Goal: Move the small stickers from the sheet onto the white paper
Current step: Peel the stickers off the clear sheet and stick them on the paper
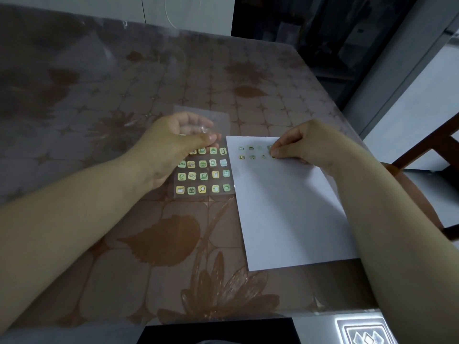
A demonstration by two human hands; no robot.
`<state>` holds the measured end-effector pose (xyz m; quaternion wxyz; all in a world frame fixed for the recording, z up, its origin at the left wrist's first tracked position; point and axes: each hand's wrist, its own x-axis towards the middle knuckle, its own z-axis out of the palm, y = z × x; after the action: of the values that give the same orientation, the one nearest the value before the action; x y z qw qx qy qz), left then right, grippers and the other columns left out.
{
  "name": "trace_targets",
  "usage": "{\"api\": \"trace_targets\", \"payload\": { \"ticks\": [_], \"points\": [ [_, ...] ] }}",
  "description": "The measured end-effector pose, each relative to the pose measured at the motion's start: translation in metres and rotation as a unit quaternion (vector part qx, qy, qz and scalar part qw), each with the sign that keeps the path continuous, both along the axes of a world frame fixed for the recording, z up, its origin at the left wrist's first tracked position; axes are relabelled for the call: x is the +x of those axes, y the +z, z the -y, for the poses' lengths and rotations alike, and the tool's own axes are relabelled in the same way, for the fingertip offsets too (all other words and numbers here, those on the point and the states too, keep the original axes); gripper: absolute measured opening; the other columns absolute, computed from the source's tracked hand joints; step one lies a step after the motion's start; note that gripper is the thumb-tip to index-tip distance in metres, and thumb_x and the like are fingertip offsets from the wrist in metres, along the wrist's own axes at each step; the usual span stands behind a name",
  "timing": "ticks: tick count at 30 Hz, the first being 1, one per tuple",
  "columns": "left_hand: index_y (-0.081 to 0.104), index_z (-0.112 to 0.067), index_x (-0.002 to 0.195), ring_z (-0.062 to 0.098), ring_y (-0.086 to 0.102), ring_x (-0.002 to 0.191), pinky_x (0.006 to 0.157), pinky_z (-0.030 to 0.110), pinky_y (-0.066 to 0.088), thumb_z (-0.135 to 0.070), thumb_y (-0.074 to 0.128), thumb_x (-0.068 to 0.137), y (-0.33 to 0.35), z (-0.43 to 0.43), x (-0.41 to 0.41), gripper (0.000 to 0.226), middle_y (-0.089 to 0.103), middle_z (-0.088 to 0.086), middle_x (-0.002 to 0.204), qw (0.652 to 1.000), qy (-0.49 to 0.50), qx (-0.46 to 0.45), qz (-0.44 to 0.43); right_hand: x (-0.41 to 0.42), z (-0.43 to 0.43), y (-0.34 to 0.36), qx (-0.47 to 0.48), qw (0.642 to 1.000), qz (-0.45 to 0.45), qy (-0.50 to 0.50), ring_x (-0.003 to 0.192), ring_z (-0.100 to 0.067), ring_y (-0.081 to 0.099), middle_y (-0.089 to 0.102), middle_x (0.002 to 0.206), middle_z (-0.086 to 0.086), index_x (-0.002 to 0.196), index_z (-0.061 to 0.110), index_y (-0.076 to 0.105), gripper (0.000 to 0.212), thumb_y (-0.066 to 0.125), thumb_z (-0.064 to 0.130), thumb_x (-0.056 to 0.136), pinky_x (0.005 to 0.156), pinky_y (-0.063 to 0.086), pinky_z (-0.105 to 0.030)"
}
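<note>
A clear sticker sheet (203, 173) with several small green and yellow icon stickers lies on the table, left of the white paper (285, 209). My left hand (173, 145) rests on the sheet's upper part, fingers curled round its lifted clear top edge. My right hand (298, 145) sits at the paper's top right corner, thumb and forefinger pinching a small green sticker (270, 147) against the paper. Several stickers (247, 152) lie in two rows along the paper's top.
The table (149, 244) has a brown floral cover under clear plastic. A wooden chair (427, 155) stands at the right edge. A dark object (218, 330) lies at the table's near edge.
</note>
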<state>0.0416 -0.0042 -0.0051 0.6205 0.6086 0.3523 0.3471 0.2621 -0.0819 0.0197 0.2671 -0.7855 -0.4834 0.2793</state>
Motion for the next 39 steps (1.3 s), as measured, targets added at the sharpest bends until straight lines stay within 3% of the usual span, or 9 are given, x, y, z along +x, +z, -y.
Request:
{"api": "trace_targets", "payload": {
  "ticks": [8,12,17,21,24,28,33,36,39],
  "points": [
    [0.062,-0.017,0.090,0.011,0.069,0.075,0.069,0.024,0.057,-0.005,0.066,0.079,0.002,0.002,0.001,0.017,0.073,0.001,0.085,1.000,-0.005,0.000,-0.001,0.001,-0.004,0.000,-0.003,1.000,0.012,-0.021,0.058,-0.007,0.047,0.055,0.069,0.006,0.076,0.022,0.065,0.017,0.080,0.020,0.069,0.055,0.035,-0.019],
    [0.062,-0.015,0.090,0.014,0.070,0.080,0.072,0.028,0.057,-0.008,0.067,0.078,0.003,0.002,0.001,0.015,0.073,0.005,0.092,1.000,-0.002,-0.010,-0.011,0.004,-0.006,-0.003,-0.003,1.000,0.012,-0.025,0.058,-0.011,0.046,0.055,0.073,0.001,0.076,0.021,0.061,0.014,0.073,0.014,0.076,0.054,0.039,-0.021],
    [0.067,-0.004,0.097,0.014,0.068,0.069,0.060,0.023,0.057,-0.015,0.067,0.076,0.008,0.004,-0.001,0.024,0.072,0.009,0.086,0.999,-0.014,-0.046,-0.025,-0.010,-0.003,0.007,0.140,0.990,-0.007,-0.021,0.054,-0.002,0.046,0.053,0.068,0.006,0.078,0.024,0.060,0.008,0.064,0.022,0.084,0.046,0.040,-0.009],
    [0.065,0.000,0.101,0.012,0.066,0.060,0.052,0.020,0.053,-0.018,0.066,0.073,0.012,0.004,-0.002,0.033,0.068,0.008,0.079,0.995,-0.039,-0.087,-0.027,-0.045,-0.002,0.006,0.251,0.965,0.000,0.069,0.054,-0.001,0.042,0.050,0.069,0.006,0.075,0.027,0.059,0.012,0.066,0.021,0.084,0.051,0.037,-0.008],
    [0.065,-0.006,0.088,0.010,0.064,0.056,0.051,0.019,0.051,-0.013,0.059,0.083,0.016,0.005,-0.002,0.011,0.067,0.003,0.068,0.995,-0.045,-0.090,-0.011,-0.068,-0.005,-0.007,0.301,0.945,0.062,0.112,0.060,-0.001,0.042,0.043,0.076,0.013,0.085,0.028,0.064,0.006,0.068,0.025,0.082,0.059,0.037,-0.009],
    [0.061,-0.012,0.072,0.009,0.062,0.051,0.049,0.018,0.050,-0.012,0.050,0.089,0.020,0.009,0.000,0.020,0.064,-0.002,0.057,0.995,-0.026,-0.095,0.028,-0.077,-0.011,-0.017,0.345,0.930,0.085,0.090,0.068,0.008,0.045,0.039,0.077,0.017,0.093,0.021,0.070,0.014,0.071,0.026,0.080,0.064,0.037,-0.007],
    [0.063,-0.003,0.081,0.014,0.065,0.063,0.057,0.024,0.055,-0.009,0.048,0.091,0.018,0.009,0.002,0.019,0.067,0.008,0.071,0.993,-0.015,-0.102,0.060,-0.072,-0.011,-0.018,0.368,0.923,0.086,0.077,0.074,0.009,0.046,0.044,0.079,0.016,0.093,0.022,0.073,0.016,0.073,0.023,0.077,0.065,0.037,-0.007],
    [0.061,0.004,0.097,0.015,0.066,0.067,0.061,0.025,0.056,-0.009,0.049,0.091,0.015,0.007,0.004,0.018,0.066,0.013,0.082,0.994,-0.014,-0.099,0.047,-0.072,-0.011,-0.019,0.371,0.922,0.079,0.078,0.073,0.007,0.047,0.045,0.079,0.015,0.092,0.024,0.073,0.017,0.073,0.020,0.076,0.065,0.038,-0.008],
    [0.061,0.004,0.101,0.015,0.068,0.072,0.066,0.025,0.056,-0.011,0.049,0.092,0.011,0.005,0.003,0.021,0.069,0.011,0.082,0.995,-0.020,-0.090,0.034,-0.074,-0.011,-0.020,0.368,0.923,0.083,0.076,0.072,0.008,0.046,0.044,0.077,0.016,0.094,0.025,0.073,0.019,0.073,0.016,0.077,0.064,0.039,-0.008]
  ]
}}
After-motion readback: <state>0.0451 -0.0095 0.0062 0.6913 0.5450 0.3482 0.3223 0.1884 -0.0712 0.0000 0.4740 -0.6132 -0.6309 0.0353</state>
